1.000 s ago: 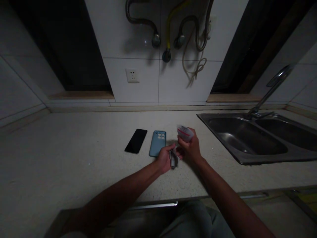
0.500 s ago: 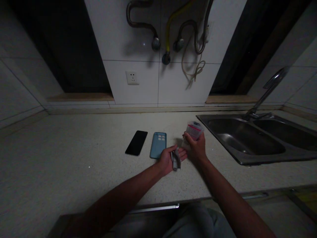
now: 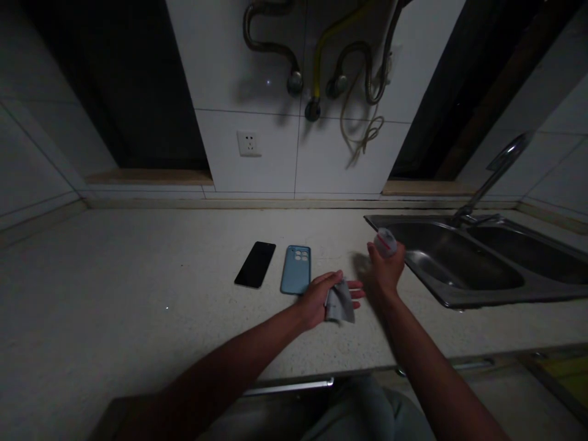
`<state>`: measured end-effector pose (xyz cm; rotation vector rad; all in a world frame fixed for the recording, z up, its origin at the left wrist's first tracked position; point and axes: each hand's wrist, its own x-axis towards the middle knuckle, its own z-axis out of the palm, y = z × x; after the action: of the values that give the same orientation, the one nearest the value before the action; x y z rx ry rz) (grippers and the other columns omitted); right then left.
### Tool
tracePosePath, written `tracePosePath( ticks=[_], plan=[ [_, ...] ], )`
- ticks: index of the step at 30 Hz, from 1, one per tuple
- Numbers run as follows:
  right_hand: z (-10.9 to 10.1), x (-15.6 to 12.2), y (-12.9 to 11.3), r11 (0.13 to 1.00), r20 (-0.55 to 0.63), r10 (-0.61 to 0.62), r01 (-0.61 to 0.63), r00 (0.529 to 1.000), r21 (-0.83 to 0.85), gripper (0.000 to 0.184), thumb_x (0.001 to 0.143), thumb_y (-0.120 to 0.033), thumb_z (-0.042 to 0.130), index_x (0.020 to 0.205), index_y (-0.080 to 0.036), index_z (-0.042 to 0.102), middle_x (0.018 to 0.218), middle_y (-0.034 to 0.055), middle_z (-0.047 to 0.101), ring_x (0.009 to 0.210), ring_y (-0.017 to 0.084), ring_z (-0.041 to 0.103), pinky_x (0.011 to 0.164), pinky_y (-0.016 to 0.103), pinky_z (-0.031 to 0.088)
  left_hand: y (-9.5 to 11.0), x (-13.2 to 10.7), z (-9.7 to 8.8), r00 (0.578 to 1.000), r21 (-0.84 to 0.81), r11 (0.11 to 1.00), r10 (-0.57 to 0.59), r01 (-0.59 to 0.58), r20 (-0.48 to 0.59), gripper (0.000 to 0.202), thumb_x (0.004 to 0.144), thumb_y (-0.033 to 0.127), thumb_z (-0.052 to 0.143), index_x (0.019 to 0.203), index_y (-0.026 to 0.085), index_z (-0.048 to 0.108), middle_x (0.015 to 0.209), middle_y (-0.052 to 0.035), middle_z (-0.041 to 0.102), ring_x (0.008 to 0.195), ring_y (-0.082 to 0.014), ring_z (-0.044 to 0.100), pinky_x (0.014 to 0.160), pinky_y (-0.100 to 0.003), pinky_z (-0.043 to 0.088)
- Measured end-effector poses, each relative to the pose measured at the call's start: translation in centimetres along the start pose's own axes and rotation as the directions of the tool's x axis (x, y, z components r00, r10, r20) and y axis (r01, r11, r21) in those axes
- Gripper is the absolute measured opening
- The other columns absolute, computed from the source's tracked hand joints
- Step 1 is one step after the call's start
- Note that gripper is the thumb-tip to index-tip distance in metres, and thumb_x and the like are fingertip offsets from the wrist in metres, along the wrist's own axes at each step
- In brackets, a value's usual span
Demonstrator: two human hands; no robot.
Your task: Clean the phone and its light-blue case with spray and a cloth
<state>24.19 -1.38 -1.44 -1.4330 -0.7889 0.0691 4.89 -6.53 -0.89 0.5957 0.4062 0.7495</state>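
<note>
In the head view, my left hand (image 3: 316, 301) is palm up and holds a small grey cloth (image 3: 340, 305) under its thumb, with the other fingers stretched out behind it. My right hand (image 3: 388, 269) is closed around a crumpled clear plastic bag (image 3: 384, 242) with a pinkish-red stripe, raised beside the sink's left corner. A blue phone case (image 3: 295, 271) with camera cutouts lies on the counter just beyond my left hand. To its left lies a phone (image 3: 255, 264), its dark screen facing up.
The pale speckled counter (image 3: 138, 269) runs along a tiled wall. A steel double sink (image 3: 441, 300) with a tall faucet (image 3: 493, 174) is on the right. A wall socket (image 3: 248, 144), hoses and a looped cord (image 3: 367, 136) are on the wall.
My right hand has moved right, away from my left hand, and the bag is now bunched in its grip. The grey cloth has spread out from a rolled shape in my left hand.
</note>
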Motion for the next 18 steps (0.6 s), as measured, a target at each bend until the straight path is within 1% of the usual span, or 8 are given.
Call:
tracePosePath(
  ticks=[3,5,7,10,12,14,16,18],
  plan=[
    [0.1,0.1,0.2,0.996,-0.003,0.069,-0.069,0.998,0.052,0.056,0.062,-0.053,0.078,0.099,-0.020,0.054,0.085,0.0028,0.061,0.077,0.021,0.056,0.080,0.039,0.046,0.7,-0.2,0.3,0.999,0.011,1.000,0.009,-0.008,-0.048,0.024,0.088,0.038,0.067,0.092,0.018,0.054,0.101,-0.0128,0.075,0.084,-0.0272,0.074,0.071,-0.040,0.060],
    [0.1,0.0,-0.1,0.994,0.005,0.091,-0.091,0.996,0.068,0.057,0.061,-0.052,0.079,0.099,-0.020,0.052,0.087,0.0034,0.060,0.079,0.021,0.055,0.083,0.041,0.046,1.2,-0.3,0.4,0.996,-0.018,1.000,-0.016,0.015,-0.092,0.022,0.092,0.039,0.060,0.092,0.016,0.056,0.099,-0.0126,0.075,0.080,-0.0255,0.074,0.069,-0.037,0.060],
    [0.0,-0.1,-0.6,0.994,0.010,0.072,-0.072,0.997,0.088,0.062,0.061,-0.052,0.080,0.105,-0.020,0.050,0.095,0.0053,0.059,0.085,0.022,0.057,0.086,0.042,0.047,1.8,-0.3,0.6,0.992,-0.075,0.996,-0.052,0.044,-0.112,0.025,0.095,0.039,0.053,0.090,0.015,0.058,0.097,-0.0135,0.075,0.078,-0.0251,0.074,0.068,-0.035,0.059],
    [-0.5,-0.5,-1.8,0.988,-0.083,-0.096,0.105,0.992,0.117,0.061,0.070,-0.051,0.076,0.114,-0.020,0.047,0.111,0.0093,0.056,0.101,0.025,0.057,0.095,0.044,0.045,2.4,-0.2,0.6,0.989,-0.136,0.990,-0.066,0.048,-0.133,0.024,0.095,0.037,0.051,0.088,0.015,0.059,0.092,-0.0133,0.074,0.075,-0.0245,0.074,0.065,-0.033,0.057],
    [-0.9,-1.0,-2.5,0.965,-0.204,-0.228,0.249,0.952,0.086,0.050,0.079,-0.050,0.068,0.114,-0.020,0.048,0.114,0.0108,0.053,0.108,0.027,0.055,0.101,0.046,0.042,2.8,-0.2,0.7,0.985,-0.144,0.989,-0.056,0.033,-0.162,0.021,0.093,0.033,0.051,0.088,0.015,0.060,0.089,-0.0123,0.074,0.073,-0.0235,0.073,0.063,-0.032,0.056],
    [-1.1,-1.9,-2.9,0.943,-0.267,-0.301,0.327,0.915,0.059,0.046,0.083,-0.051,0.062,0.114,-0.021,0.048,0.111,0.0107,0.052,0.105,0.027,0.056,0.099,0.048,0.043,3.0,-0.2,0.8,0.978,-0.147,0.989,-0.048,0.018,-0.202,0.017,0.091,0.029,0.052,0.087,0.014,0.060,0.086,-0.0111,0.074,0.071,-0.0226,0.073,0.062,-0.031,0.055],
    [-1.2,-3.1,-3.1,0.922,-0.241,-0.351,0.380,0.905,0.080,0.044,0.084,-0.052,0.060,0.112,-0.021,0.048,0.103,0.0087,0.052,0.096,0.026,0.057,0.093,0.048,0.047,3.3,-0.1,0.9,0.967,-0.151,0.988,-0.023,-0.016,-0.252,0.014,0.088,0.026,0.054,0.087,0.014,0.061,0.084,-0.0095,0.073,0.070,-0.0214,0.072,0.062,-0.030,0.055],
    [-0.9,-4.6,-3.3,0.892,-0.084,-0.417,0.425,0.905,0.151,0.034,0.085,-0.049,0.060,0.105,-0.022,0.052,0.094,0.0058,0.053,0.087,0.024,0.057,0.087,0.045,0.049,3.6,-0.1,1.1,0.955,-0.151,0.986,0.025,-0.073,-0.297,0.011,0.086,0.024,0.057,0.087,0.014,0.062,0.085,-0.0080,0.072,0.071,-0.0202,0.071,0.064,-0.030,0.055]
  ],
)
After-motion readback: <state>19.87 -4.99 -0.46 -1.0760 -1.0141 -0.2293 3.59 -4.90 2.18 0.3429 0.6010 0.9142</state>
